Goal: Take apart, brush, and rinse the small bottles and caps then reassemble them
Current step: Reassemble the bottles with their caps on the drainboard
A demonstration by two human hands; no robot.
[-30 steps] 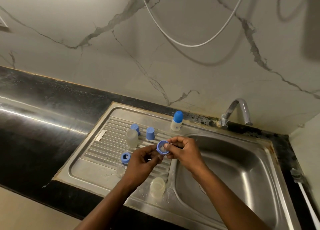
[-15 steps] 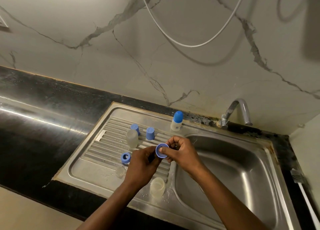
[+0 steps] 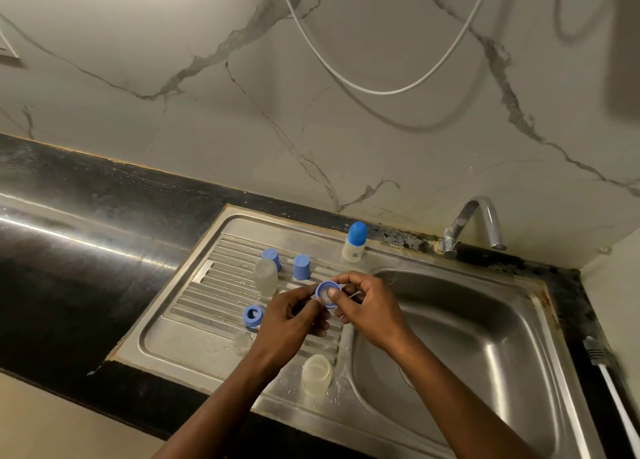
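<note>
The blue ring cap (image 3: 327, 294) is held in the air over the drainboard (image 3: 194, 320), near its edge to the basin. The left hand (image 3: 294, 316) pinches it with curled fingers, and the right hand (image 3: 367, 306) grips it too, thumb laid over its opening. Behind them stand two blue caps (image 3: 302, 267) and an open bottle (image 3: 265, 277) — a capped bottle (image 3: 355, 242) at the back edge, a second open bottle (image 3: 316, 374) near the front edge.

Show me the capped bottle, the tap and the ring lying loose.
White plastic bottle with blue cap (image 3: 353, 251), head view, white body.
Curved metal tap (image 3: 493, 225), head view, spout.
Blue plastic ring (image 3: 247, 317), head view, rim.
</note>
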